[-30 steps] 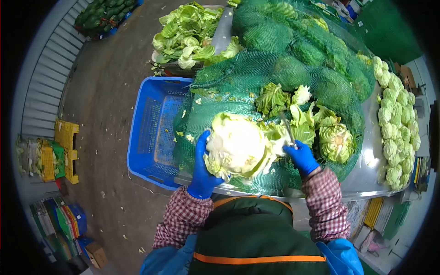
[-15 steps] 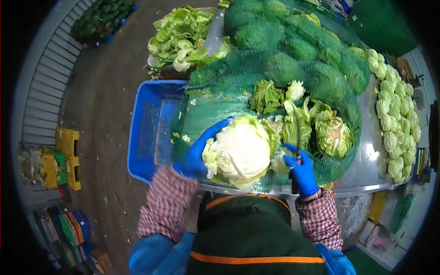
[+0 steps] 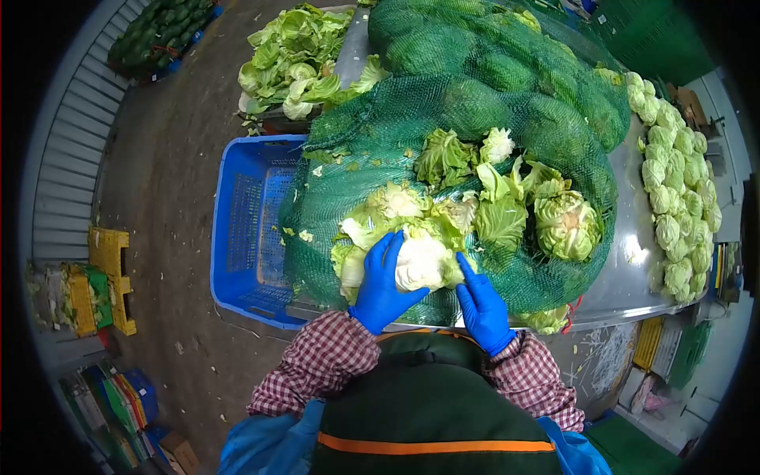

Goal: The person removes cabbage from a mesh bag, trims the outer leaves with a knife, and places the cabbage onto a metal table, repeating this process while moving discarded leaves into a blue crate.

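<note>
My left hand [image 3: 385, 286], in a blue glove, rests on a pale cabbage piece [image 3: 419, 261] at the table's front, fingers apart and thumb stretched across its lower edge. Loose cabbage leaves [image 3: 354, 257] lie beside and beyond that hand. My right hand [image 3: 483, 307], gloved too, points its outstretched fingers at the right side of the same piece, index fingertip right at its edge. Trimmed leaves [image 3: 502, 218] and a cabbage head [image 3: 568, 226] with its cut base up sit further right on the green net [image 3: 340, 194]. No knife shows in the current view.
A blue crate [image 3: 223, 229] stands left of the table. Netted cabbages [image 3: 507, 71] are heaped at the back, with a pile of leaves [image 3: 297, 59] at back left. Rows of trimmed cabbages [image 3: 673, 182] line the metal table's [image 3: 629, 269] right side.
The large white cabbage my left hand held up is no longer seen whole; a smaller pale piece and leaves lie there. The knife has left my right hand, which moved left.
</note>
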A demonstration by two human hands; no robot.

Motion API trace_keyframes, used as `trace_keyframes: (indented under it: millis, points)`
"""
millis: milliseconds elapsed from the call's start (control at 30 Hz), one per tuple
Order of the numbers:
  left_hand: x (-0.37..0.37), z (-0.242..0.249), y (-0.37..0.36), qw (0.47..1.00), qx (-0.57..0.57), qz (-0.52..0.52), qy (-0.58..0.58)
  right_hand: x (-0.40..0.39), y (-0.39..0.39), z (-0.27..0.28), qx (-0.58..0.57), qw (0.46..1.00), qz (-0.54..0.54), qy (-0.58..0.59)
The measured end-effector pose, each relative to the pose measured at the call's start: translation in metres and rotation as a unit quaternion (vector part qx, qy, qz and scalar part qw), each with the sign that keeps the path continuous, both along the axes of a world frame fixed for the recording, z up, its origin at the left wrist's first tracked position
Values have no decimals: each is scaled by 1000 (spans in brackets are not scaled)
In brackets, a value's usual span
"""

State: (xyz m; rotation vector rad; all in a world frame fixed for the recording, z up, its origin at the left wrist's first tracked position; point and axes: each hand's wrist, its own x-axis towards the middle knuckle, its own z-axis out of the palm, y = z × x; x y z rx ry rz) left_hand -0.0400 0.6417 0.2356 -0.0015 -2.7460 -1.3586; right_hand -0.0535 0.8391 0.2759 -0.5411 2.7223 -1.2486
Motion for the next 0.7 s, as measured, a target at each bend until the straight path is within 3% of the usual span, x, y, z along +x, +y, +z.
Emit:
trace_keyframes:
  millis: [33, 100, 267, 367, 400, 467, 500, 567, 633, 700]
  points:
    - [-1, -2, 0, 999, 34, 10, 5, 0, -2, 0, -1, 1000, -5, -2]
    - [-3, -3, -2, 999, 41, 10, -6, -1, -2, -1, 101, 994, 34, -27]
    - [-1, -5, 1, 999, 38, 19, -6, -18, -8, -25, 110, 994, 14, -21]
    - [7, -3, 5, 999, -14, -26, 14, -53, 4, -45, 142, 984, -30, -99]
    - [8, -4, 3, 999, 39, -19, 16, -51, 0, -49, 137, 985, -34, -101]
    - [9, -9, -8, 995, 92, -19, 19, -46, -11, -53, -68, 955, -98, -272]
    - [6, -17, -20, 987, 157, -41, 14, -45, -18, -53, -131, 940, -129, -287]
    - [7, -15, -28, 974, 220, -52, 13, -55, -20, -50, -109, 937, -171, -286]
    - [19, 22, -34, 873, 469, -79, -105, -72, -3, -42, -161, 928, -158, -296]
    - [22, 45, -38, 889, 436, -104, -94, -79, -1, -25, -180, 896, -190, -359]
